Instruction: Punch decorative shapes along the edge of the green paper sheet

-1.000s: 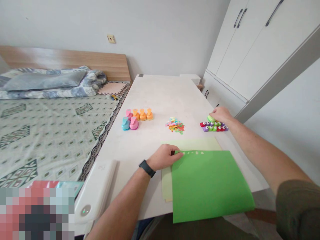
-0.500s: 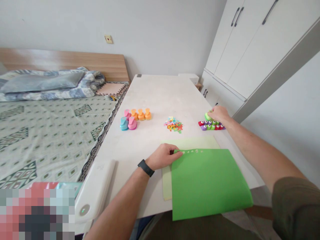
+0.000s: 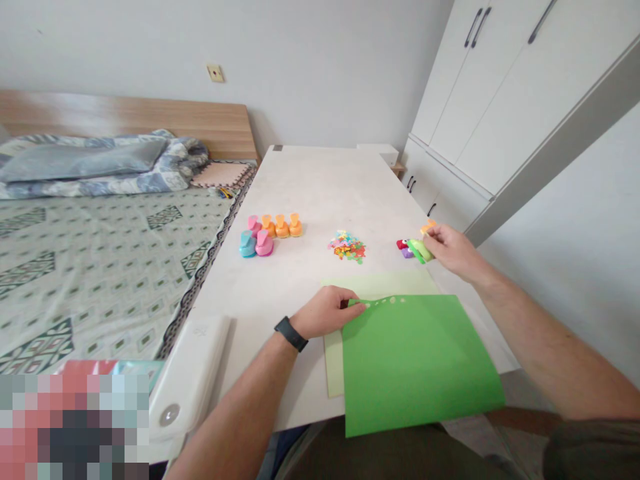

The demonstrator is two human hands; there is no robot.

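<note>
The right hand (image 3: 445,250) grips a green punch (image 3: 419,251) (a bit of orange (image 3: 429,227) shows by its fingers), above red and purple pieces (image 3: 405,249). The left hand (image 3: 333,311) pinches the green sheet (image 3: 420,360) at its holed far edge, over a pale sheet (image 3: 385,283). Confetti (image 3: 347,247) lies beyond, other punches (image 3: 264,243) farther left.

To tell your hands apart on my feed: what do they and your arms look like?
Both the left hand and right hand are ungloved. A dark band circles the left wrist; none shows on the right, whose arm has a dark olive sleeve.
</note>
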